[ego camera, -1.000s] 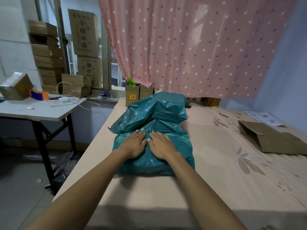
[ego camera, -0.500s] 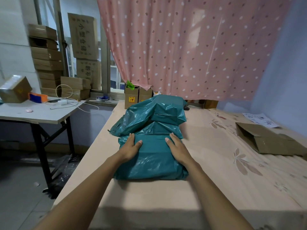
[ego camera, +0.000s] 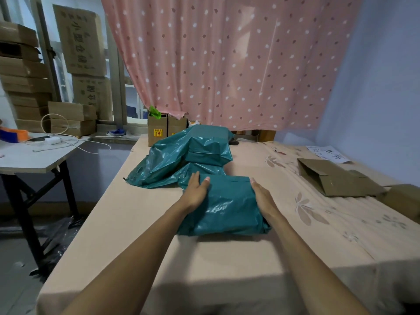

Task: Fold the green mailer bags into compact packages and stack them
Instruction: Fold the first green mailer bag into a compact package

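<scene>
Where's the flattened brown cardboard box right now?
In the head view, the flattened cardboard box lies on the bed at the right, beyond the right hand, just before a printed paper sheet.

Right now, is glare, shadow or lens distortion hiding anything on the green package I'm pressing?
Head view: soft glare streaks on the folded package, edges still readable; a dark shadow under its near edge; wide-angle bending at the frame borders; left hand and right hand sharp.

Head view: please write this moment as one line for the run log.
left hand: flat on package's left edge | right hand: against its right side | green package: on bed | stacked: not yet
</scene>
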